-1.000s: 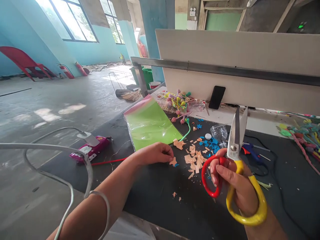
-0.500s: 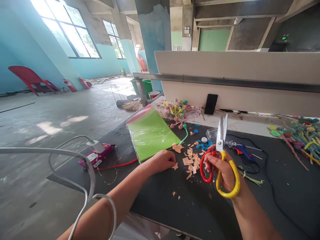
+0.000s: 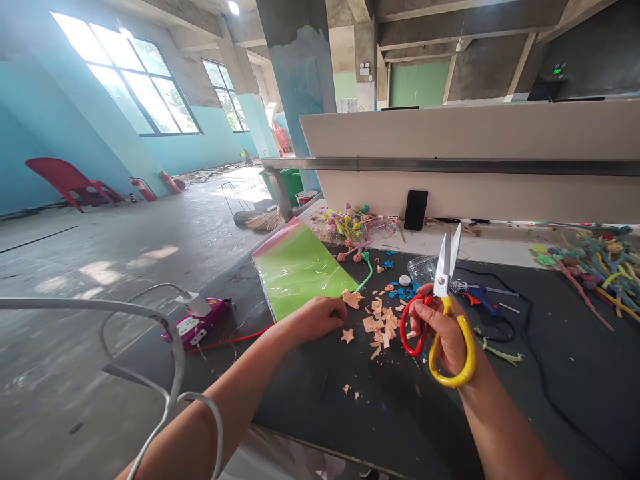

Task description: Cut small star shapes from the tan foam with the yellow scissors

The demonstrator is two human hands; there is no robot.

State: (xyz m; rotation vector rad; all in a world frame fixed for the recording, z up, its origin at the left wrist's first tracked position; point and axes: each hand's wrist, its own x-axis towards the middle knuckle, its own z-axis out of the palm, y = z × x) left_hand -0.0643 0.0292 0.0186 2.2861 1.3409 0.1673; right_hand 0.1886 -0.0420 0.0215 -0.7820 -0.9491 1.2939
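My right hand [image 3: 443, 327] grips a pair of scissors [image 3: 443, 287] with one red and one yellow handle; the blades point up, slightly apart. My left hand [image 3: 320, 319] is low over the dark table beside the green sheets, its fingers curled in; anything inside them is hidden. Just right of its fingertips a peach paper star [image 3: 347, 336] lies flat on the table. A larger peach piece [image 3: 353, 299] lies near the knuckles. Between my hands is a loose pile of peach scraps [image 3: 383, 325]. Two tiny peach bits [image 3: 347, 388] lie nearer me.
Green sheets in clear film [image 3: 295, 270] lie left of the scraps. Blue pieces [image 3: 400, 293], a white cap [image 3: 404, 281] and a blue glue gun [image 3: 483, 300] are around the right hand. A phone [image 3: 416, 210] leans at the back. White cable [image 3: 175, 360] loops by my left arm.
My left hand has drawn slightly up and left, away from the peach star, which now shows whole on the table. My right hand still holds the scissors. The view has tilted slightly.
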